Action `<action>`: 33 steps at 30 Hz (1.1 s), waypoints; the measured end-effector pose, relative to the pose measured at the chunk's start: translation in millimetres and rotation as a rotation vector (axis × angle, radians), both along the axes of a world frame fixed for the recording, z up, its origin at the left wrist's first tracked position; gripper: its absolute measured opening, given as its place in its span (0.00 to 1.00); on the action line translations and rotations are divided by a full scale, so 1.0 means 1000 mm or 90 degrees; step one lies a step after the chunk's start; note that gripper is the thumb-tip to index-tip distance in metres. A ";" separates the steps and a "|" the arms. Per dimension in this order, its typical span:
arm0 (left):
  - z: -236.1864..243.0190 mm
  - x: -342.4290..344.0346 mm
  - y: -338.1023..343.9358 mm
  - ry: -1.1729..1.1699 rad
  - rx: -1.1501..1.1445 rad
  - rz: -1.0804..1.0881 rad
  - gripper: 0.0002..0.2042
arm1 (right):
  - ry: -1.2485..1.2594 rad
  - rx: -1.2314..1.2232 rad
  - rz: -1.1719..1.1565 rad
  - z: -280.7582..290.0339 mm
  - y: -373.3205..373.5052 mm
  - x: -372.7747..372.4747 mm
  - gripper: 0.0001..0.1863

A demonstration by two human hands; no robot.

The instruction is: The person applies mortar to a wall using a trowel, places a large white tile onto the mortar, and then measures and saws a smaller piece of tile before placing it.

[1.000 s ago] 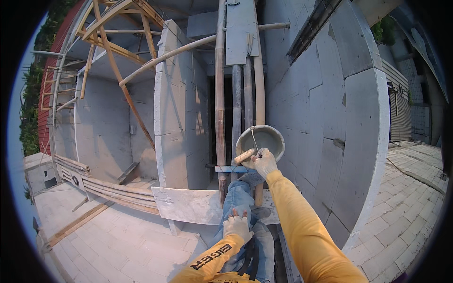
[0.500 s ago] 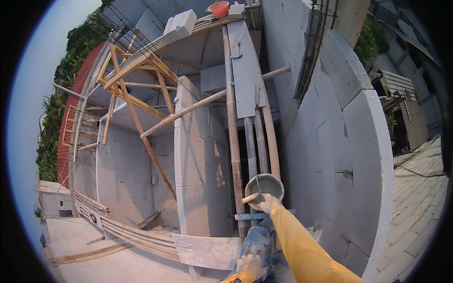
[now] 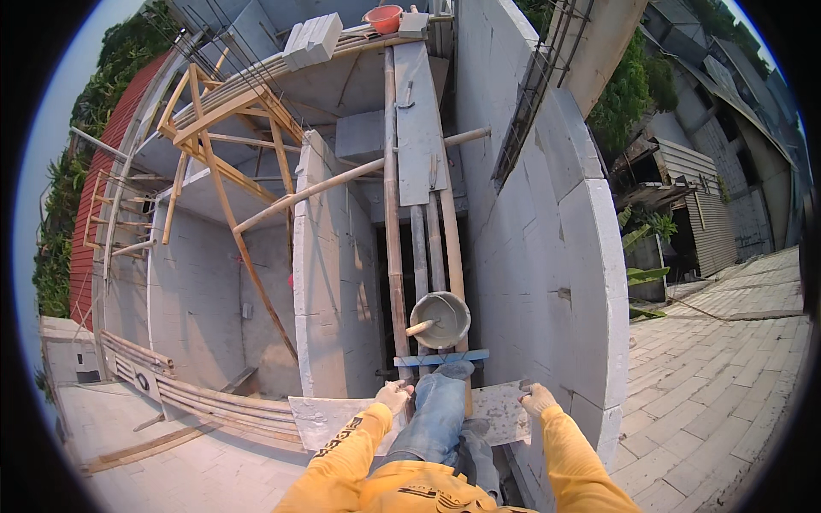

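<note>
My left hand (image 3: 393,397), in a pale glove, is closed beside my bent knee, above a whitish board (image 3: 333,419). What its fingers hold is too small to make out. Over on the other side, my gloved right hand (image 3: 538,399) is curled around something small and dark near the mottled grey board (image 3: 498,412) by the wall. Ahead of my jeans-clad leg stands a round bucket (image 3: 453,318) of grey mix, with a wooden-handled tool (image 3: 420,327) leaning in it. A blue wooden strip (image 3: 441,357) crosses the poles just below the bucket.
Long poles (image 3: 394,214) and a plank (image 3: 414,128) with hand tools span the deep gap between two block walls (image 3: 547,282). A slanting pole (image 3: 333,184) crosses them. Timber framing (image 3: 214,154) stands left; pale blocks (image 3: 311,41) and a red basin (image 3: 383,17) sit at the far end.
My right hand has left the bucket and moved right, toward the wall. My left hand has come off my leg to its left side. The view has shifted to the right.
</note>
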State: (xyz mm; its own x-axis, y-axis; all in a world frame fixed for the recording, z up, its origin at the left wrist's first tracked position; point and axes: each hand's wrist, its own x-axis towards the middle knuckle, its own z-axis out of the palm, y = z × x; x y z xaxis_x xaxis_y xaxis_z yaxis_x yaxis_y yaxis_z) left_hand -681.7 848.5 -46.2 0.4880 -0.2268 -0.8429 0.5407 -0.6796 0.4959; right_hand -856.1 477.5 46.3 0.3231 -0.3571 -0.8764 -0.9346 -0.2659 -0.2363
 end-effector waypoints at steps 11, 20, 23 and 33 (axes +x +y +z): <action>0.012 0.029 0.222 -0.037 0.248 0.064 0.13 | -0.069 -0.243 -0.062 0.067 -0.036 -0.127 0.19; 0.094 -0.032 0.230 0.209 0.113 0.374 0.09 | -0.088 -0.218 -0.080 0.048 -0.063 -0.134 0.17; 0.124 -0.034 0.188 0.173 0.204 0.286 0.10 | -0.062 -0.225 -0.098 0.053 -0.082 -0.118 0.19; 0.117 0.081 0.141 0.002 0.091 0.596 0.13 | -0.115 -0.174 -0.122 0.030 -0.134 0.020 0.21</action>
State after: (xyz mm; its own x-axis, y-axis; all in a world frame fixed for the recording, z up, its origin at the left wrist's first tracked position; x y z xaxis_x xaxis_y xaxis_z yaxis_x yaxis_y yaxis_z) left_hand -600.5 989.7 71.1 0.4167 0.3609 -0.8343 0.8983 -0.0225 0.4389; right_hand -835.6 343.2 76.5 0.3683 -0.6384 -0.6758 -0.9232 -0.1657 -0.3466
